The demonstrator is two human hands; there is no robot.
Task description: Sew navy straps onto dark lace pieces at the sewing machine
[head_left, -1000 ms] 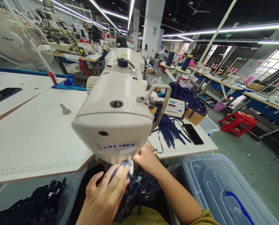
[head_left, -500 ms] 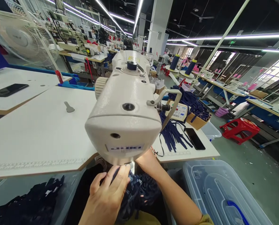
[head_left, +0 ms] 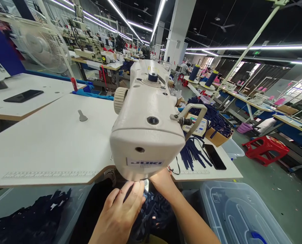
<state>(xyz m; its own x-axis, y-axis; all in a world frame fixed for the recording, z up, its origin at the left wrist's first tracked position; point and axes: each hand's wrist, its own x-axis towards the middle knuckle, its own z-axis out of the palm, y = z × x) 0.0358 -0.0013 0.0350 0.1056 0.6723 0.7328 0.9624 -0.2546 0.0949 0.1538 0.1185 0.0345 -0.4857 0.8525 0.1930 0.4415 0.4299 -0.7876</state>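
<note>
A white sewing machine [head_left: 148, 142] fills the middle of the view, its end facing me. My left hand [head_left: 122, 211] is just below the machine head, fingers bent and pressed together on dark navy fabric [head_left: 151, 217]. That fabric hangs in folds below the head and over my lap. From the right, my right hand [head_left: 162, 179] reaches under the machine. Its fingers are hidden behind the head, so what they touch does not show. The needle area is hidden too.
Navy strips [head_left: 194, 154] and a phone [head_left: 215, 156] lie right of the machine. A lidded clear bin [head_left: 242, 210] stands at lower right; another bin [head_left: 76, 206] with dark fabric is at lower left. A small metal piece [head_left: 82, 116] rests on the white table [head_left: 46, 142].
The whole view has shifted, so the machine and table appear farther right. Both hands stay at the machine head, with little change in their hold.
</note>
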